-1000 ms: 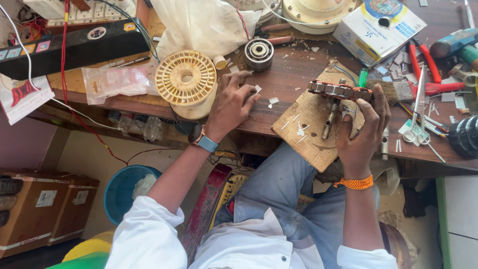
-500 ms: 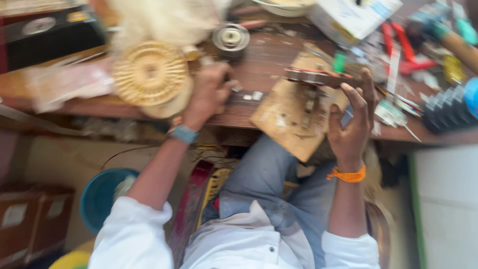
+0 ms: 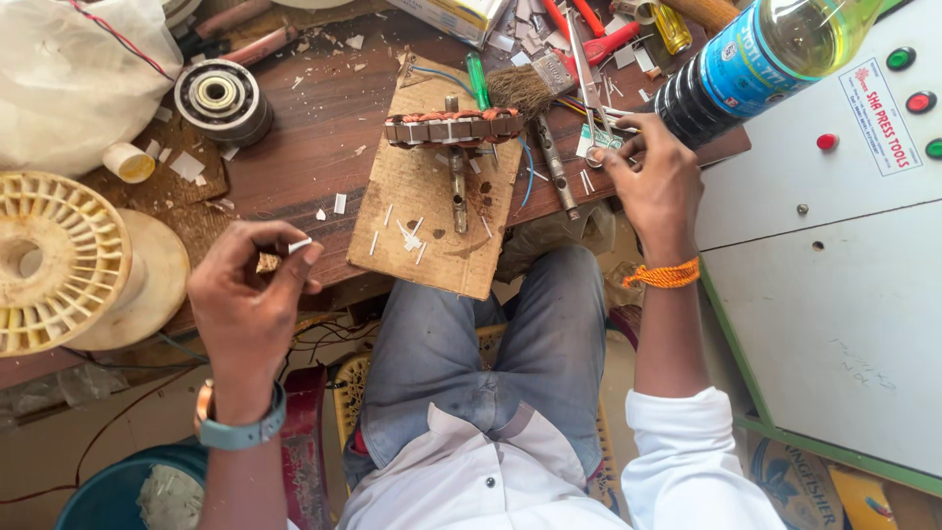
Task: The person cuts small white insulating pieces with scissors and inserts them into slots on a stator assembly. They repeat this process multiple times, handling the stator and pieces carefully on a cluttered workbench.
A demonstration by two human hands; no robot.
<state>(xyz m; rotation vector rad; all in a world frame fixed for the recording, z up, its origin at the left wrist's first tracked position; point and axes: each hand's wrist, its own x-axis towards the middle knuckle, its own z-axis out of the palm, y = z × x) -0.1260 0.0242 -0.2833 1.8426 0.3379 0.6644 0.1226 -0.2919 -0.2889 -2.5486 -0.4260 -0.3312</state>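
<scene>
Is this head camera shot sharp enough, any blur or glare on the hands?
Head view: sharp, evenly lit, soft shadows; left hand pinching a small white strip and right hand read clearly; mild glare only on the bottle, which looms large at the frame edge.

Only one view is showing the scene: the head camera is looking almost straight down from above the seated person, quite near. It is facing the wooden workbench point(image 3: 324, 147) at the top, and it is taking in the lap below, the left hand point(image 3: 250, 304) and the right hand point(image 3: 657, 186).
</scene>
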